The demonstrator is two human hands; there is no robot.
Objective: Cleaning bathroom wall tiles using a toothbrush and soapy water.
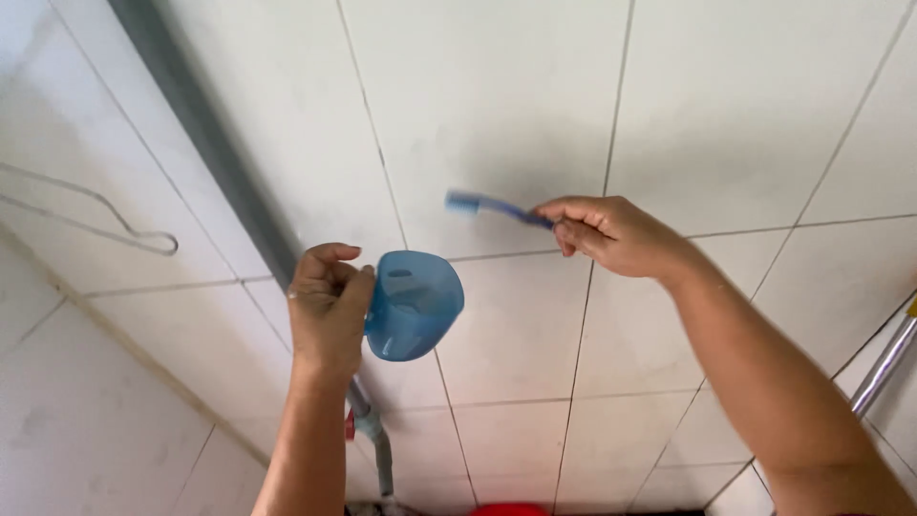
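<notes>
toothbrush (497,207): head blurred | red thing (509,509): cut by bottom edge | metal rod (886,363): cut right

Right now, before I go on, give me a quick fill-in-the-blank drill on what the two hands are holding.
1. The left hand holds a translucent cup whose colour is ____.
2. The right hand grips a ____ by its handle.
3. The toothbrush has its head pointing toward the person's ____ side.
4. Behind both hands is a wall of white ____.

Missing words: blue; toothbrush; left; tiles
</notes>
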